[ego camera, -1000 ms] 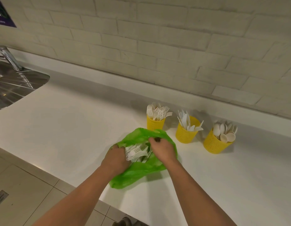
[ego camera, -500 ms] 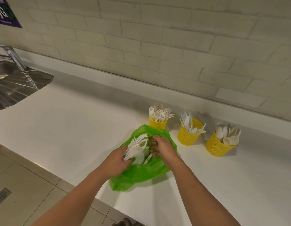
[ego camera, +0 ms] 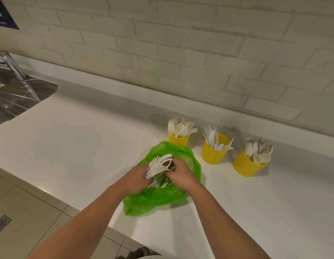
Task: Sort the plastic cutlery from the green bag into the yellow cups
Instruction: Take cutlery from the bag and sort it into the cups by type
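So, cutlery (ego camera: 158, 166): white fanned bundle, held just above the mouth of the bag; more loose pieces lie under it inside.
Left hand (ego camera: 136, 176): fingers clenched round the handle ends of the bundle, heads splaying up and away.
Right hand (ego camera: 181, 174): tight against the bundle from the right, fingers curled inward. The tips are hidden behind the pieces, so can't tell if it pinches one or only steadies.
Bag (ego camera: 158, 197): green, slumped on the counter (ego camera: 87, 137) near the front edge, far side right up at the fork cup (ego camera: 176, 141) (contact unclear).
Cups: fork cup, knife cup (ego camera: 212, 155) and spoon cup (ego camera: 244, 166) in a row by the wall, all well filled.
Risk, spill: the bundle is gripped at one end only. Pulling one piece could drag its neighbours out, and the floor (ego camera: 22, 212) is just past the edge.
Risk, tip-over: the fork cup is crowded, with tines over the rim. Pushing a handful in could snag and rock it; a tug on the bag might too.
Risk, mis-sort: piece types in the bundle are too blurred to call.
Change: half a second ago the right hand sat lower in the bag, apart from the bundle; now it has closed on it. A second ago the bundle lay down inside the bag. Cups unmoved.
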`<state>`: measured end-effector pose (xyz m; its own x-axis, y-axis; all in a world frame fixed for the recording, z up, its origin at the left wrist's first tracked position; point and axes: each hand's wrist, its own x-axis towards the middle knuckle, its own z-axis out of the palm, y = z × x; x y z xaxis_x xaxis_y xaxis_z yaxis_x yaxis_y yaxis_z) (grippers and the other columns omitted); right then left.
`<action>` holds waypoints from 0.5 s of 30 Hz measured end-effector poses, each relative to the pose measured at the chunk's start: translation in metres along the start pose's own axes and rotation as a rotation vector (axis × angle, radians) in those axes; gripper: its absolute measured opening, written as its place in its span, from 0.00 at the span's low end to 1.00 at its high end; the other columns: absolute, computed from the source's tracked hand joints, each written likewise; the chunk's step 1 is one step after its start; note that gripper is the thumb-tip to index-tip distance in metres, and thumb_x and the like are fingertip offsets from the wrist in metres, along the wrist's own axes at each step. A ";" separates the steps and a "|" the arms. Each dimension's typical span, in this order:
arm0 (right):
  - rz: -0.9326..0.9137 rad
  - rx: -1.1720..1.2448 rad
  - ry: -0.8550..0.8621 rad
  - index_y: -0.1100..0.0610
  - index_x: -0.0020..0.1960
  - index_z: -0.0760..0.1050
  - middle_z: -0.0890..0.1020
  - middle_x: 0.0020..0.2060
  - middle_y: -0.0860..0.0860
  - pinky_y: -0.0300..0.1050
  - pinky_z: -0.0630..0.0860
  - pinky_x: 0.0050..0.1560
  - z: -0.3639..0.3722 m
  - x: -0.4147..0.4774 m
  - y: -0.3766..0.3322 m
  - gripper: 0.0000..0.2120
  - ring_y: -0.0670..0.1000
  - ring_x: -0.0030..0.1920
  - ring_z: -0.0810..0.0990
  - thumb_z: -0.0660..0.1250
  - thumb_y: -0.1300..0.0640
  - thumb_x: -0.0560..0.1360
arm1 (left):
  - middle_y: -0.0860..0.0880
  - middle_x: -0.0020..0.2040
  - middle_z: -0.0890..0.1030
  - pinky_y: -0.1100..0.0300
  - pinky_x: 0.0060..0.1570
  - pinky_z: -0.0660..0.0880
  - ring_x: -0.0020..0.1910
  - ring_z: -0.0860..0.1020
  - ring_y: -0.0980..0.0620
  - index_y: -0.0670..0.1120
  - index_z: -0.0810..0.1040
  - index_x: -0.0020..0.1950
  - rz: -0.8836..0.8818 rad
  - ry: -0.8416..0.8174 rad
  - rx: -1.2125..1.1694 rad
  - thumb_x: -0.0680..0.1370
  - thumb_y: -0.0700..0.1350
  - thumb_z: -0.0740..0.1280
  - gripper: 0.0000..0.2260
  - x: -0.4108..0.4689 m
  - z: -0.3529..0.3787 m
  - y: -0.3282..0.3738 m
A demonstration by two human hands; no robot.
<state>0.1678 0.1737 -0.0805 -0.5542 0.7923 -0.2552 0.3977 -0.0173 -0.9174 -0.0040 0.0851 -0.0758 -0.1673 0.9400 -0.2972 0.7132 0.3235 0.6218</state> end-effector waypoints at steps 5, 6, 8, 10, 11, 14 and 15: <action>-0.049 -0.288 -0.070 0.56 0.61 0.81 0.84 0.51 0.47 0.39 0.76 0.57 0.012 -0.001 0.022 0.17 0.48 0.52 0.82 0.71 0.63 0.73 | 0.48 0.52 0.80 0.53 0.49 0.75 0.51 0.79 0.46 0.46 0.75 0.57 -0.089 0.076 0.007 0.78 0.46 0.70 0.10 0.000 0.003 -0.014; -0.045 -0.299 -0.092 0.57 0.62 0.81 0.80 0.49 0.44 0.33 0.74 0.56 0.014 -0.002 0.026 0.16 0.47 0.51 0.80 0.71 0.63 0.74 | 0.49 0.52 0.80 0.54 0.48 0.74 0.51 0.79 0.45 0.47 0.74 0.58 -0.110 0.097 0.005 0.79 0.47 0.70 0.10 0.000 0.000 -0.015; -0.044 -0.348 -0.074 0.57 0.61 0.81 0.74 0.47 0.43 0.29 0.71 0.54 0.017 -0.002 0.033 0.14 0.47 0.51 0.77 0.71 0.62 0.76 | 0.47 0.53 0.80 0.56 0.47 0.72 0.52 0.79 0.45 0.47 0.74 0.60 -0.118 0.096 0.045 0.79 0.48 0.70 0.12 0.001 -0.005 -0.017; -0.081 -0.458 -0.024 0.56 0.60 0.81 0.76 0.51 0.50 0.42 0.75 0.60 0.021 0.001 0.037 0.13 0.52 0.54 0.77 0.72 0.60 0.75 | 0.47 0.55 0.80 0.58 0.47 0.70 0.50 0.77 0.47 0.46 0.74 0.60 -0.099 0.035 0.139 0.77 0.51 0.72 0.16 0.000 -0.005 -0.017; -0.090 -0.490 -0.015 0.55 0.61 0.81 0.77 0.54 0.53 0.48 0.75 0.62 0.023 0.002 0.037 0.15 0.54 0.55 0.78 0.72 0.60 0.74 | 0.48 0.55 0.81 0.59 0.46 0.69 0.50 0.76 0.49 0.47 0.75 0.60 -0.100 0.006 0.170 0.76 0.52 0.74 0.17 -0.001 -0.002 -0.018; -0.099 -0.492 -0.011 0.51 0.64 0.81 0.79 0.57 0.54 0.50 0.75 0.64 0.026 0.002 0.036 0.20 0.55 0.58 0.78 0.72 0.62 0.73 | 0.48 0.55 0.83 0.59 0.45 0.70 0.53 0.80 0.47 0.48 0.76 0.56 -0.095 0.008 0.186 0.75 0.52 0.75 0.15 -0.002 0.007 -0.017; -0.096 -0.468 0.007 0.52 0.63 0.81 0.80 0.57 0.54 0.50 0.75 0.64 0.025 0.002 0.036 0.20 0.54 0.58 0.79 0.73 0.62 0.72 | 0.47 0.54 0.83 0.58 0.44 0.70 0.53 0.80 0.46 0.49 0.75 0.53 -0.093 0.017 0.190 0.75 0.52 0.74 0.13 -0.002 0.008 -0.016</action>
<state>0.1626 0.1593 -0.1219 -0.6002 0.7811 -0.1722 0.6323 0.3315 -0.7002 -0.0093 0.0772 -0.0909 -0.2488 0.9091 -0.3341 0.8096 0.3846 0.4435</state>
